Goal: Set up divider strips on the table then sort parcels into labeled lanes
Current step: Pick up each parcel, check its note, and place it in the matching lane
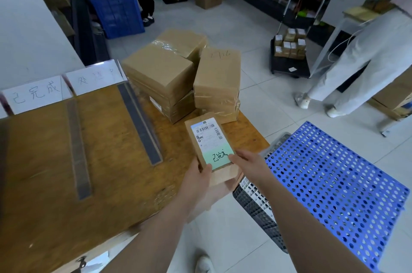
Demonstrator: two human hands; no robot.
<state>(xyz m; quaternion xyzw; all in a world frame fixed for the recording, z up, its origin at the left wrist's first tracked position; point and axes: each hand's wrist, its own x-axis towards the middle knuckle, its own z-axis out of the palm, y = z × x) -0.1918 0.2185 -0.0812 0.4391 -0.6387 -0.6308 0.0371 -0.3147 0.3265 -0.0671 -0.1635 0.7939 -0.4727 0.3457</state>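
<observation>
Left hand [197, 181], right hand [248, 164] hold tan, green-stickered parcel [208, 139].

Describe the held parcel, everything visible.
The parcel is a flat brown kraft-paper packet, face up, over the right edge of the wooden table. A white shipping label with barcodes covers its top; a green note with handwriting sits at the near end. The left hand grips its near-left corner, the right hand pinches the right edge.

The left hand [196, 180] and the right hand [249, 165] are bare, and the forearms behind them are uncovered right down to the lower edge of the view. Lower down between them shows one white shoe [204, 262], its toe rounded.
</observation>
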